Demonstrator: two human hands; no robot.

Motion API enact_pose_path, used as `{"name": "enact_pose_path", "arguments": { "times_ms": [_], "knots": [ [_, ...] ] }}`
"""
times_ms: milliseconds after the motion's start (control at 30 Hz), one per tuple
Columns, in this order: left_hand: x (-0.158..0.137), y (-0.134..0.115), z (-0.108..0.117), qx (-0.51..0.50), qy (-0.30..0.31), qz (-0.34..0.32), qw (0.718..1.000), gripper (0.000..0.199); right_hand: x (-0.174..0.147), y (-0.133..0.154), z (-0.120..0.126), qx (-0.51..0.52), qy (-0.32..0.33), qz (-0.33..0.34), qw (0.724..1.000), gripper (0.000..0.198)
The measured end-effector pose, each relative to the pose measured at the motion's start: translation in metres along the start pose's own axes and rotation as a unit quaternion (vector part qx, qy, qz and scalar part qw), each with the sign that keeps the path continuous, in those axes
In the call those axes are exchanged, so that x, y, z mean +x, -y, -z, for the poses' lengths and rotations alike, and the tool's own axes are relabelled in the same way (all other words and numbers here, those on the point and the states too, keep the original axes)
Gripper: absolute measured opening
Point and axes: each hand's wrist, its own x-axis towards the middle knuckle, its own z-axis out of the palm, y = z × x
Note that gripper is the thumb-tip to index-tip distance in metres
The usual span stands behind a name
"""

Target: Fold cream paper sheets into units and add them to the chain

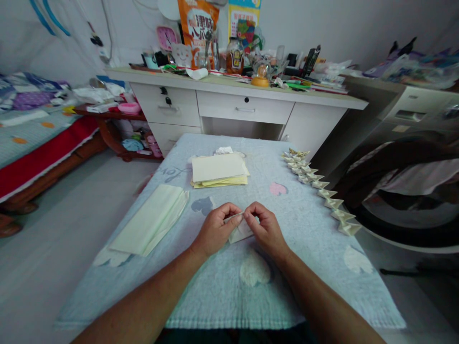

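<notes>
Over the middle of the cloth-covered table (229, 296), a small pale sheet of folded paper (241, 232) is pinched between both my hands. My left hand (219, 228) grips its upper left edge, thumb on top. My right hand (264, 227) pinches the upper edge close beside the left fingertips. Part of the paper is hidden under the fingers. Beyond my hands lies a stack of cream and yellow paper (218, 168). Longer pale green folded sheets (148, 220) lie to the left. Along the right side runs a row of folded paper pieces (324, 191), pointed and set one behind another.
A white desk (244, 102) crowded with jars, bags and small items stands behind the table. To the right is a front-loading washing machine (412, 110) with cloth in its open drum. A bed (39, 129) and a low wooden stand (107, 117) are at left.
</notes>
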Motion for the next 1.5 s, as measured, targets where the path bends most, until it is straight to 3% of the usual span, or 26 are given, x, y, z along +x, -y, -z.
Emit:
{"name": "enact_pose_path", "arguments": {
  "times_ms": [200,633,933,1300,1500],
  "knots": [
    [0.0004,0.0007,0.0004,-0.037,-0.011,0.004,0.999,0.016,-0.0003,-0.0019,0.0014,0.014,0.037,-0.006,0.999,0.02],
    [0.0015,0.0029,0.0011,-0.043,0.009,0.002,0.999,0.024,-0.0001,-0.0009,-0.0026,-0.027,0.034,0.017,0.999,0.012],
    [0.0028,0.0032,-0.0011,-0.045,-0.023,-0.002,0.999,0.024,0.0007,-0.0011,-0.0031,0.019,0.064,-0.022,0.998,0.016],
    [0.0077,0.0058,0.0022,-0.147,-0.133,0.042,0.979,0.021,0.0016,-0.0066,0.0005,0.033,0.075,-0.036,0.996,0.019],
    [0.0072,0.0066,0.0011,-0.143,-0.134,0.045,0.98,0.021,0.0011,-0.009,-0.0002,0.067,0.081,-0.068,0.992,0.024]
  ]
}}
